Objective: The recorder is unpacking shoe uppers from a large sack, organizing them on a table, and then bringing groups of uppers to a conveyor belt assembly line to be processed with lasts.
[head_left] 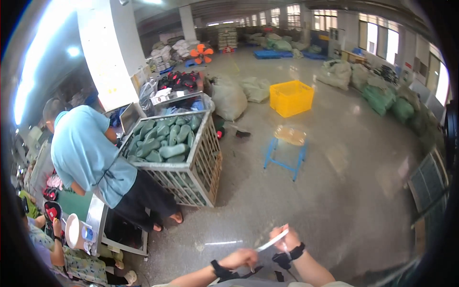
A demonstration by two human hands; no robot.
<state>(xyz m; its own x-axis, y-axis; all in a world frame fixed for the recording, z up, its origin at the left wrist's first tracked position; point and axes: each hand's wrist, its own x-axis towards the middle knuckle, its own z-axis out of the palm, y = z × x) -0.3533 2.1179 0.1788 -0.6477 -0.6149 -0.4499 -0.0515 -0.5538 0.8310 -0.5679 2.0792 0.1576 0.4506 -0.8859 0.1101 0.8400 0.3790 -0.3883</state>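
Note:
Near the lower edge, my left hand (pixel 242 258) and my right hand (pixel 285 239) are both closed on a narrow white strip (pixel 267 244). It slants up from the left hand to the right one. What the strip is made of does not show. Black bands circle both wrists. A small black object (pixel 282 260) hangs by my right wrist, with a thin cord near it.
A metal-barred crate (pixel 210 162) full of green shoe-shaped pieces stands at left, beside a person in light blue (pixel 86 148). A second person (pixel 57 239) sits by a worktable. A blue-legged stool (pixel 290 136) and yellow crate (pixel 292 98) stand ahead; sacks (pixel 229 98) lie beyond.

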